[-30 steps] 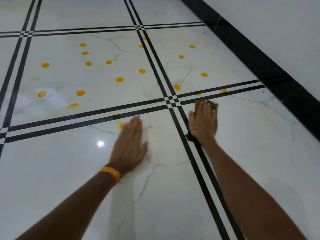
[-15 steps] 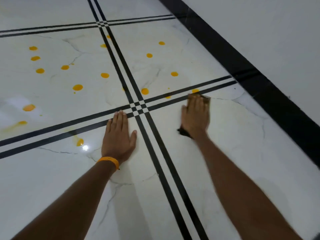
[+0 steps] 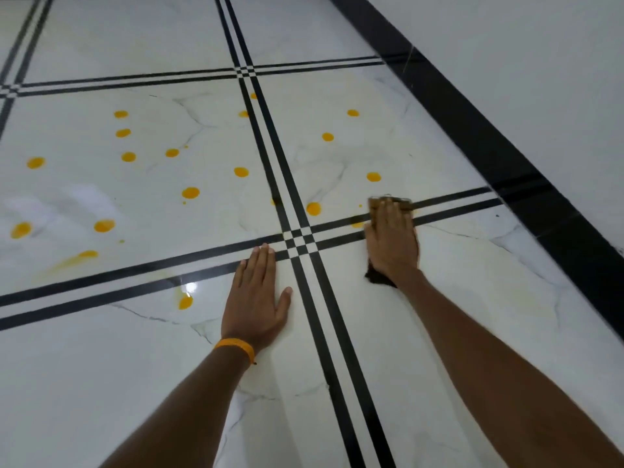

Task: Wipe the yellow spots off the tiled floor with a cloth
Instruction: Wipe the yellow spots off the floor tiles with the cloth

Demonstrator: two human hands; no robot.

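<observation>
My left hand (image 3: 256, 298) lies flat, fingers straight, on the glossy white tiled floor (image 3: 84, 383), lower centre. Right of it, my right hand (image 3: 393, 244) presses straight fingers on the brown cloth (image 3: 377, 278), mostly hidden beneath. Yellow spots (image 3: 190, 192) dot the upper left; black skirting (image 3: 472, 130) crosses upper right.

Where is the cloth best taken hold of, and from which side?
The cloth lies flat on the floor under the right hand, so only its edges show. I would pinch the dark corner that sticks out beside the wrist, coming from the near left; the brown edge beyond the fingertips is a second choice.
</observation>
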